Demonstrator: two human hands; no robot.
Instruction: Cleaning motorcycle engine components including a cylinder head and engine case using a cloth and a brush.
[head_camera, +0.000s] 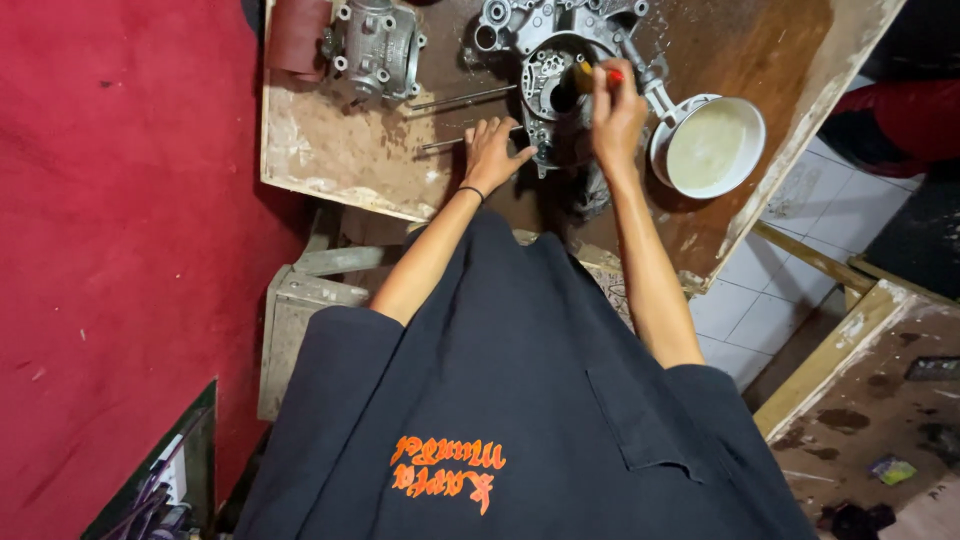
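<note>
While left hand (492, 152) presses flat, bracing the casing (548, 75), right hand (617, 108) grips a brush (592, 73) beside the bowl (710, 147).

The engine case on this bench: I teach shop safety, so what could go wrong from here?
The white bowl of pale liquid sits right beside the right hand working a tool in the engine case; an elbow swing might tip it. The left hand braces the case close to the tool, so a slip could strike its fingers. Loose metal rods near that hand could roll off the worn bench.
</note>
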